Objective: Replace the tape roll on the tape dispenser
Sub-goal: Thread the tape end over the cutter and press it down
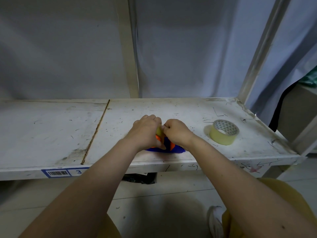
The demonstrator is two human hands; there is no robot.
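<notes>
A blue and orange tape dispenser [167,148] lies on the white shelf [51,134] near its front edge, mostly hidden under both hands. My left hand [145,131] is closed around its left side and the yellowish tape roll [159,130] seated in it. My right hand [176,132] pinches at the roll's top edge from the right. A second, loose roll of yellowish tape [223,132] with a triangle-patterned core lies flat on the shelf, to the right of my hands.
The scuffed shelf has a seam [96,133] running front to back on the left and a barcode label [57,172] on its front lip. White uprights stand behind [128,48] and at the right corner [257,54]. A dark bag [139,178] sits under the shelf.
</notes>
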